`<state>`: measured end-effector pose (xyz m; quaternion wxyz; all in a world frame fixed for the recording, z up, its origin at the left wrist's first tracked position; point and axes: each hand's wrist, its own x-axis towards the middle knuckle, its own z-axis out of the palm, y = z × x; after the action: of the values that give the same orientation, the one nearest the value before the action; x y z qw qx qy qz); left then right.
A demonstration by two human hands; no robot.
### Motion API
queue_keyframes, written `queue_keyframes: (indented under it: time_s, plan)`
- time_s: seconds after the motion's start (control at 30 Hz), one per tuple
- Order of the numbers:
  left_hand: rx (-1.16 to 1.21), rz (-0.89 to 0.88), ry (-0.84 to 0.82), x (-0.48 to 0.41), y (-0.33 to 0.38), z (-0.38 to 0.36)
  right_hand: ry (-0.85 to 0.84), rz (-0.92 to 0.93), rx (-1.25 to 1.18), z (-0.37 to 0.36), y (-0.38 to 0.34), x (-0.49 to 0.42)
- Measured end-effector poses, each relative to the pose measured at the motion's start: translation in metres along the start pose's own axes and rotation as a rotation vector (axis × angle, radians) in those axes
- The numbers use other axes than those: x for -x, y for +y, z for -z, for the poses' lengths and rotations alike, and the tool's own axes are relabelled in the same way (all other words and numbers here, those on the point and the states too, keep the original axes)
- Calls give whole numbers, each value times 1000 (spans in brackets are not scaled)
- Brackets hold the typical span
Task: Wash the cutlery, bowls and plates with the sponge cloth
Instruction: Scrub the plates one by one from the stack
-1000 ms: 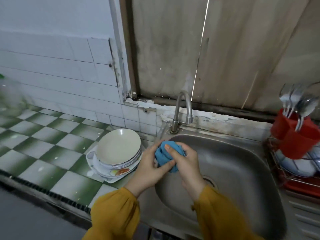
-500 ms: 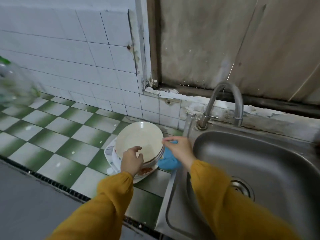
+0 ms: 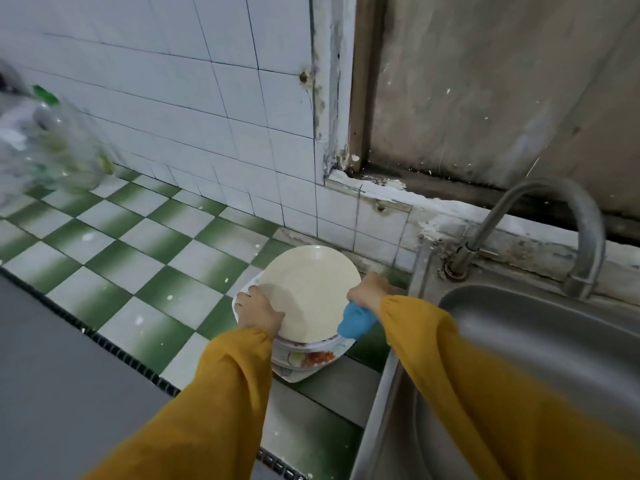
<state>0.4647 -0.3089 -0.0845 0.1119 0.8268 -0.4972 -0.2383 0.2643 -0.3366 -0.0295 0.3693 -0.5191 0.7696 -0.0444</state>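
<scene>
A cream plate (image 3: 310, 292) tops a stack of plates (image 3: 304, 358) on the green-and-white tiled counter, just left of the sink. My left hand (image 3: 258, 311) grips the cream plate's left rim. My right hand (image 3: 369, 292) holds its right rim, and the blue sponge cloth (image 3: 356, 320) hangs bunched under that palm. The cream plate looks tilted, with its far edge raised off the stack. The lowest plate in the stack has a coloured pattern.
The steel sink (image 3: 540, 368) lies to the right, with a curved tap (image 3: 554, 230) at its back edge. A blurred clear bottle with a green cap (image 3: 59, 147) stands at the far left of the counter (image 3: 104, 251). White wall tiles run behind.
Both hands left the sink and went left to the plate stack. My left hand let go of the cloth and took the top plate's rim; my right hand now holds the other rim.
</scene>
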Motion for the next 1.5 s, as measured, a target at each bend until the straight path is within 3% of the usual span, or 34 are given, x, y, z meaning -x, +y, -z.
queue_keyframes:
  time_s: [0.5, 0.67, 0.97, 1.17, 1.27, 1.4, 1.5]
  plan:
    - [289, 181, -225, -16, -10, 25, -56, -65, 106, -2, 1, -18]
    - [417, 210, -182, -3, -10, 37, -69, -61, 102, -7, -1, -16]
    - [886, 324, -149, 23, 0, 55, -201, -22, 147, -15, -7, -4]
    - [994, 405, -158, 25, 11, 63, -258, 34, 30, -13, -8, 3]
    - [1020, 348, -97, 30, 16, 67, -312, 6, -33, -11, -10, 7]
    - [967, 97, 91, 38, 23, 67, -250, -84, -118, -6, -12, 15]
    - [950, -132, 216, 51, 28, 69, -311, -210, -487, 1, -5, 15]
